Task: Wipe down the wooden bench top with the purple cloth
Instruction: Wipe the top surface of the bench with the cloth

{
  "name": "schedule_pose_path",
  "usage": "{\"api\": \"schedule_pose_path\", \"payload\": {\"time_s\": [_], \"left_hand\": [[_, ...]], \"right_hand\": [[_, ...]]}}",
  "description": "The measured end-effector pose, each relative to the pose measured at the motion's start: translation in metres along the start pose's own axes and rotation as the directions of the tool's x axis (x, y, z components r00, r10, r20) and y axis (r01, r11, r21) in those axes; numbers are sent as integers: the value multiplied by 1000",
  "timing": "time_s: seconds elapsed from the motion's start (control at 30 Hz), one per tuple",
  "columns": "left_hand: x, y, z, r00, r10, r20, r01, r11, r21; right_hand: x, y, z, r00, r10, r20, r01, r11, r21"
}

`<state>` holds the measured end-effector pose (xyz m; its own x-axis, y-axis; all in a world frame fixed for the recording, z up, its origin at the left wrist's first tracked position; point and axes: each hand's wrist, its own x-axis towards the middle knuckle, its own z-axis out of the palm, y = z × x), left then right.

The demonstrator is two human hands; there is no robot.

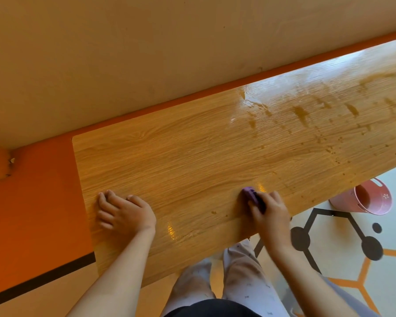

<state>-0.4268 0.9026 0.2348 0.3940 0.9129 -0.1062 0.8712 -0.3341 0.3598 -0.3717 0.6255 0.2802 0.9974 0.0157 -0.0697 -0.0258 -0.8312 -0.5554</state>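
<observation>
Wall: a plain tan wall point(124, 53) fills the upper part of the view, with an orange band along its foot where it meets the bench.
Bench top: the wooden bench top point(192, 156) runs from lower left to upper right, woodgrain lengthwise; its far right stretch is glossy and carries wet streaks and droplets point(302, 114).
Floor: a pale floor point(343, 266) to the right shows black lines with round dots and orange hexagon outlines.
Legs: the person's legs in light patterned trousers point(238, 277) stand against the bench's near edge.
Bucket: a pink bucket point(366, 197) sits on the floor just beyond the bench's near edge, partly hidden by the board.
Left hand: the left hand point(124, 212) lies flat on the wood near the bench's left end, fingers straight and spread, holding nothing.
Right hand: the right hand point(268, 208) has its fingers curled over the cloth, pressing it to the wood near the near edge.
Purple cloth: the purple cloth point(249, 193) is bunched small under the right fingers, only its front end showing.
</observation>
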Motion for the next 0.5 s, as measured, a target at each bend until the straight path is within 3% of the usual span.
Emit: {"api": "schedule_pose_path", "payload": {"time_s": [0.17, 0.27, 0.5], "left_hand": [[-1, -2, 1, 1000, 6, -9, -6, 1000, 0], [-1, -1, 2, 1000, 7, -17, -7, 1000, -3], [-1, 0, 1, 999, -3, -32, 3, 1000, 0]], "right_hand": [[-50, -66, 49, 925, -296, 238, 274, 954, 121], [-54, -75, 59, 875, -364, 320, 338, 931, 135], [3, -5, 5, 999, -38, 21, 36, 996, 83]]}}
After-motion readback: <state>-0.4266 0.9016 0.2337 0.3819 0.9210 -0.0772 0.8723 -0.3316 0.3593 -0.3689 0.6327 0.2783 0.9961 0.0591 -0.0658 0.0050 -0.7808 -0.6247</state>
